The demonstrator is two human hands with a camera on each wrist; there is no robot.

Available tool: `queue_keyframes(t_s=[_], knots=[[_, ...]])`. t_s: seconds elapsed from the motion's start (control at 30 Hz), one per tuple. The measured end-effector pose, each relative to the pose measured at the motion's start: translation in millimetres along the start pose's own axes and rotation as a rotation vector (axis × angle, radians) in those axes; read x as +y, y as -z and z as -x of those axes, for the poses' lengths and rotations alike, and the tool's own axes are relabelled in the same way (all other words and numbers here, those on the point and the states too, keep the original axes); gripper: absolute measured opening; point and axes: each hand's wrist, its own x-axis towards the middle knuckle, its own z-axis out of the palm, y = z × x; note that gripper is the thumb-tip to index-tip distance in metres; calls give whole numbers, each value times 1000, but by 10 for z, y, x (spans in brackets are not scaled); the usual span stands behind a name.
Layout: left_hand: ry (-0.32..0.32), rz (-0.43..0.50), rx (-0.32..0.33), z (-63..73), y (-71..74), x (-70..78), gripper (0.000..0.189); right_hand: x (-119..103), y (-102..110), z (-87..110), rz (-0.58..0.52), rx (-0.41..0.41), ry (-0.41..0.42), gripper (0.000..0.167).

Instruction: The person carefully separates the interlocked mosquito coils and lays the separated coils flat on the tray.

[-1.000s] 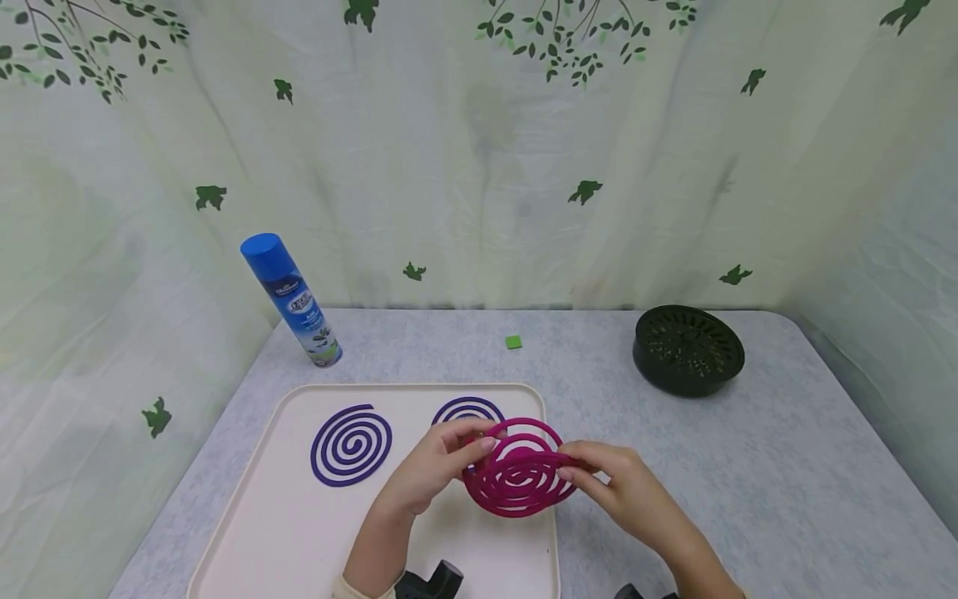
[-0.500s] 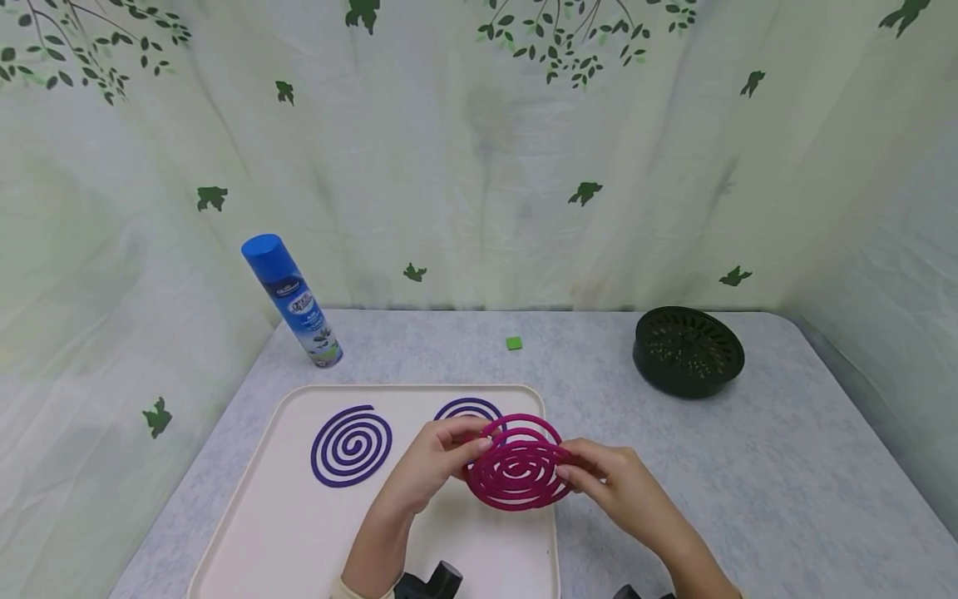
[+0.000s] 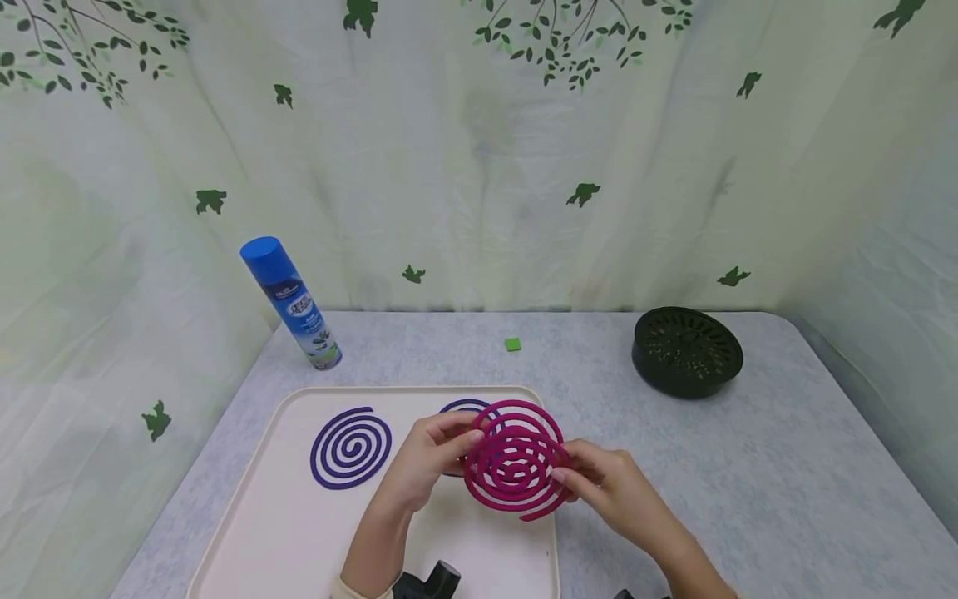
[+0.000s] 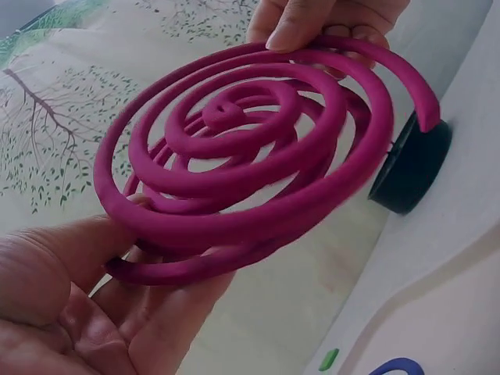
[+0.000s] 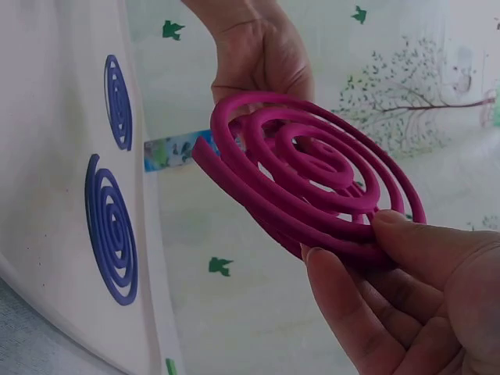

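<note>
My hands pinch the pink coil (image 3: 515, 457) from both sides, left hand (image 3: 430, 453) at its left rim and right hand (image 3: 606, 482) at its right, holding it tilted in the air above the tray (image 3: 299, 532) on the worktop (image 3: 748, 466). It looks brittle and light to me (two nested magenta spirals, slightly sprung apart), so I'd grip the outer rings only, gently. Two purple coils (image 3: 350, 447) lie on the tray.
</note>
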Motion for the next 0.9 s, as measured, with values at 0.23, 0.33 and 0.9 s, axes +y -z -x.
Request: queue_keyframes(t_s=[0.23,0.33,0.9], knots=[[-18,43,48,-9,-7,-7,32,51,22,25,-57,74,12,15],[-34,56,103,-10,-13,4,32,85,38,23,-119,111,58,19],[-75,-81,361,473,532,223,41,171,-7,84,-434,45,-152,44]])
